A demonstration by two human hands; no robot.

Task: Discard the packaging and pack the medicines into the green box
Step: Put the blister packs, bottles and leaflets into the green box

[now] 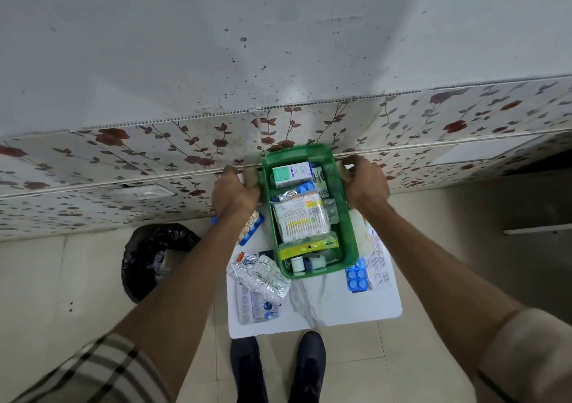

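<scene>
Two hands grip one green box [351, 241], left hand [233, 193] and right hand [366, 183] with fingers clenched on its long sides, held above the white surface [325, 306]. Rigid plastic, part-filled with light cartons and strips; probably light, best taken by the rims. Foil strips [263, 274] and blue blisters [357, 275] lie loose beneath; bin [148, 257] to the left.

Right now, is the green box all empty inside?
No, the green box holds a white and green carton, a cotton bud pack and other medicines.
</scene>
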